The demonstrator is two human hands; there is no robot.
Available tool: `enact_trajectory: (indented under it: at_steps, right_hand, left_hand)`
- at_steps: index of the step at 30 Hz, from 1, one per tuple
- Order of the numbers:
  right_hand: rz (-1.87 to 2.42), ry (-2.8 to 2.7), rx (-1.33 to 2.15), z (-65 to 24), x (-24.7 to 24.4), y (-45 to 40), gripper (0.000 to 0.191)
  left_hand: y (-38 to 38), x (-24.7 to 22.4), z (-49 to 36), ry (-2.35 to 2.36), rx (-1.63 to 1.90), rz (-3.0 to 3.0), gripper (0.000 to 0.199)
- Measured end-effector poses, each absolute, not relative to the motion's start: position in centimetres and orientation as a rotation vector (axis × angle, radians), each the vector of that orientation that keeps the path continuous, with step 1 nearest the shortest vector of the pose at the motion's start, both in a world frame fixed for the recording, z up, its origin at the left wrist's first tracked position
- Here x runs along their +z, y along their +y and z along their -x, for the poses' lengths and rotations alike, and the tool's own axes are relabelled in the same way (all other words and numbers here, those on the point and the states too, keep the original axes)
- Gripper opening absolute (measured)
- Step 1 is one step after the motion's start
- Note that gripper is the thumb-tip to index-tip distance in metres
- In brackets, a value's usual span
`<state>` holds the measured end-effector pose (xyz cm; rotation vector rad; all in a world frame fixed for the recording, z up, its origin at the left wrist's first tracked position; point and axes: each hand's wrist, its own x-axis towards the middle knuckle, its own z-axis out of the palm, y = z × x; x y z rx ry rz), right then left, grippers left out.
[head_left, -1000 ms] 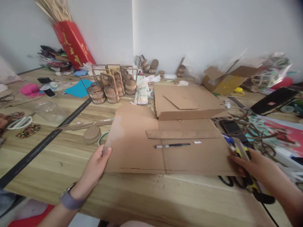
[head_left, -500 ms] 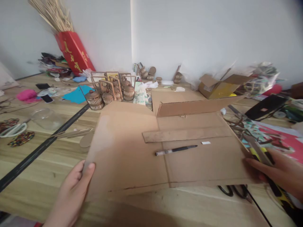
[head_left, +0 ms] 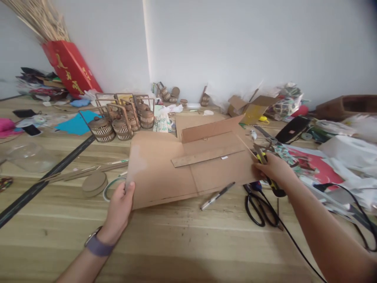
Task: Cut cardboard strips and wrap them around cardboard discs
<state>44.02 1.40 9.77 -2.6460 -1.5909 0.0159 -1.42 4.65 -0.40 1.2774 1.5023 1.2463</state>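
A large folded sheet of cardboard is held up at a tilt between my hands. My left hand pinches its left edge, thumb on top. At the right edge, my right hand grips the cardboard together with a yellow-and-black utility knife, its blade pointing away from me. On the sheet lie a narrow cardboard strip and a small white scrap of paper. A black pen lies just off the sheet's near edge. Black-handled scissors rest below my right hand, partly covered.
Several small woven baskets with tall handles stand behind on the left. Cardboard discs and a tape roll lie by my left hand. An open carton stands at the back. A black cable runs along the right.
The cardboard has been tipped and moved away from me, with both hands following. The pen has slid off its near edge. The knife stays in my right hand, and the view has shifted right.
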Motion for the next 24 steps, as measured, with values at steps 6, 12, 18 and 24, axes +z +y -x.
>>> enact_trajectory:
  at_steps: [6,12,18,24]
  right_hand:
    - [2.697,-1.618,0.188,-44.0,7.7,1.3,0.032]
    - [2.67,-1.691,0.04,-43.0,6.1,0.8,0.025]
    - [2.52,-1.906,0.037,-41.0,5.9,-0.2,0.013]
    - [2.193,-2.281,0.591,-37.8,6.4,-4.0,0.011]
  left_hand:
    - [4.4,-2.4,1.6,1.583,1.132,-1.323,0.053]
    - [4.2,-2.1,3.0,1.677,0.835,-1.542,0.068]
    - [2.4,1.2,3.3,1.825,0.088,-2.004,0.067]
    - [1.7,2.3,3.2,1.78,-0.158,-2.221,0.057]
